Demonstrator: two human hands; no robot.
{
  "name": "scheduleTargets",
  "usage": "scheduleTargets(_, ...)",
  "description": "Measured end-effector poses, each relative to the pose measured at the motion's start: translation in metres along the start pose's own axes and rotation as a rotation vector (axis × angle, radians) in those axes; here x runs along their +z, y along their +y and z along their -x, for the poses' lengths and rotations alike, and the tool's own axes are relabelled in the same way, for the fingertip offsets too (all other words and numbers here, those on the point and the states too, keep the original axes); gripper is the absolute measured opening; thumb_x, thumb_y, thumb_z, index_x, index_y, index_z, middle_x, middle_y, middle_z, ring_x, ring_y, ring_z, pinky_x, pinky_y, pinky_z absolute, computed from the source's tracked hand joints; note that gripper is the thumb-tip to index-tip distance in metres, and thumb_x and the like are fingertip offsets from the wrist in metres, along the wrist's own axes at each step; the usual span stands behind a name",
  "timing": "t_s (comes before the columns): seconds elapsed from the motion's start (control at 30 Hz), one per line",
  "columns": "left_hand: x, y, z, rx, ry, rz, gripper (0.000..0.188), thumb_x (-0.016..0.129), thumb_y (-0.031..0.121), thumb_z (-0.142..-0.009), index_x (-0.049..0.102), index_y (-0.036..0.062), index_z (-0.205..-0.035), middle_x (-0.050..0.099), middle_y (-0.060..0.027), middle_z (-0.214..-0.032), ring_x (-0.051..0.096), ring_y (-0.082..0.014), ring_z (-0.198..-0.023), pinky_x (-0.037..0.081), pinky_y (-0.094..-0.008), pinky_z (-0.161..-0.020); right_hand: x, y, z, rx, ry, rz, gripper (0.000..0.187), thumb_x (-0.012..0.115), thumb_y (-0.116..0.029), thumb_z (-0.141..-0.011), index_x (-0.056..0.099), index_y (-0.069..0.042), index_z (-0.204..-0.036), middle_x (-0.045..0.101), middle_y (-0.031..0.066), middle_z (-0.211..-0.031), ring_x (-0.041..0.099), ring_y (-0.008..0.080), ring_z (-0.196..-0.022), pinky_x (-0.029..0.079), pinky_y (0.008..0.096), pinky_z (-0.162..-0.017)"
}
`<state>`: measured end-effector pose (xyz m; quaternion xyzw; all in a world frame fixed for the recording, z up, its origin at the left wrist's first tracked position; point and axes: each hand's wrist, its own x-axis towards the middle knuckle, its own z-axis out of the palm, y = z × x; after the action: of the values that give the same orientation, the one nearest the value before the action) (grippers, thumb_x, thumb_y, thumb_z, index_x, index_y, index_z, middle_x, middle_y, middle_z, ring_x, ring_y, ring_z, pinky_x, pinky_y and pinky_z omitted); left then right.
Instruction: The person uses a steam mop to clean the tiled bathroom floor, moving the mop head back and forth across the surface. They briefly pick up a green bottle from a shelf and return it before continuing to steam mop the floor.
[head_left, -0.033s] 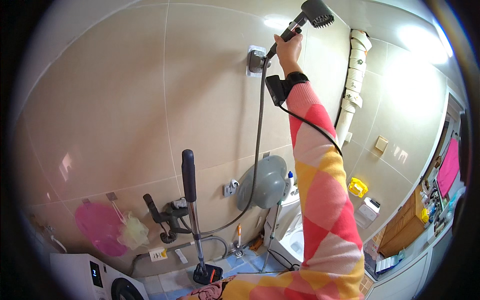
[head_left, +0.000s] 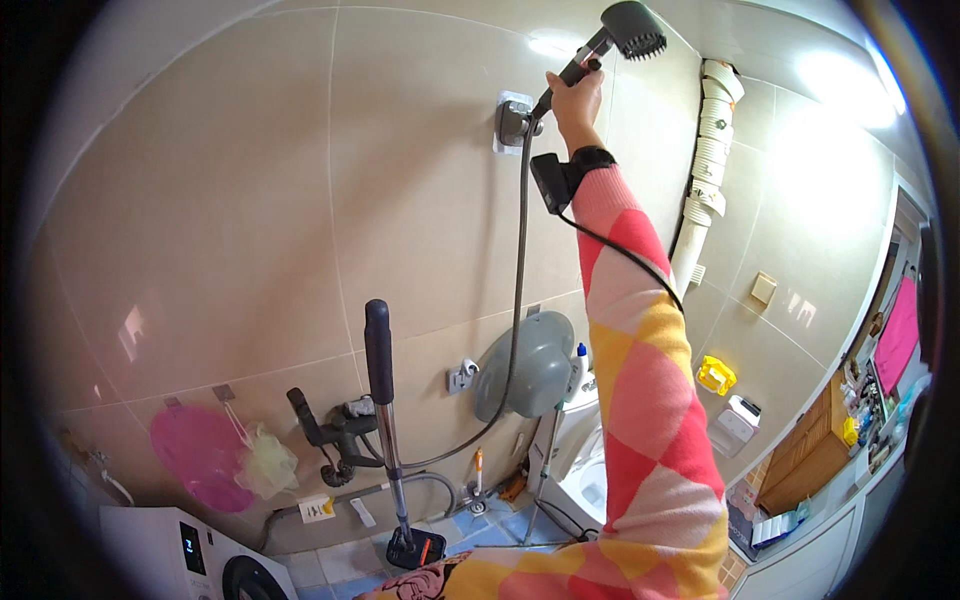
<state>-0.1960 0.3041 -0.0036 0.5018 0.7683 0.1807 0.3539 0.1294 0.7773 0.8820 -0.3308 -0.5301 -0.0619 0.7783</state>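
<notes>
My right hand [head_left: 577, 103] is raised high against the tiled wall, its fingers closed around the handle of a dark grey shower head [head_left: 634, 32]. The bristled face of the shower head points down and to the right. Just below and left of the hand, a grey wall bracket [head_left: 513, 122] is fixed to the tiles; the handle's lower end is close beside it, and whether it sits in the bracket I cannot tell. A grey shower hose [head_left: 519, 260] hangs from the handle and loops down to a black shower mixer [head_left: 330, 432]. My left hand is out of view.
A long-handled floor tool [head_left: 380, 360] stands in front of the wall. Grey basin [head_left: 535, 365] and pink basin [head_left: 195, 455] hang low. A washing machine [head_left: 150, 550] stands at lower left, a toilet [head_left: 590, 480] right of centre. A black cable [head_left: 630, 255] runs along my sleeve.
</notes>
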Motion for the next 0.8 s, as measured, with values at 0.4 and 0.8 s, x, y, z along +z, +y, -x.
scheduleTargets(0.4,0.001,0.001,-0.005,-0.019,-0.002,0.029,0.033,0.064,0.019,-0.082,0.065,0.0051,-0.112,0.06,-0.0169,-0.118,0.051,-0.03,-0.116,0.042,-0.0383,-0.099,0.017,0.005,0.032,0.047,0.0,0.105,0.058,0.077,-0.016,-0.075,0.04,0.003,-0.114,0.063,0.0269,-0.101,0.063,0.0424,-0.096,0.049,0.045,-0.083)
scheduleTargets(0.8,0.019,-0.055,0.059,-0.033,-0.03,0.101,0.032,0.064,0.019,-0.083,0.065,0.0048,-0.112,0.061,-0.0163,-0.117,0.053,-0.0289,-0.114,0.043,-0.0374,-0.097,-0.009,0.012,0.123,0.276,-0.336,-0.36,0.042,0.073,-0.031,-0.084,0.06,0.001,-0.108,0.052,0.0015,-0.062,0.052,0.0107,-0.054,0.04,0.0283,-0.045)
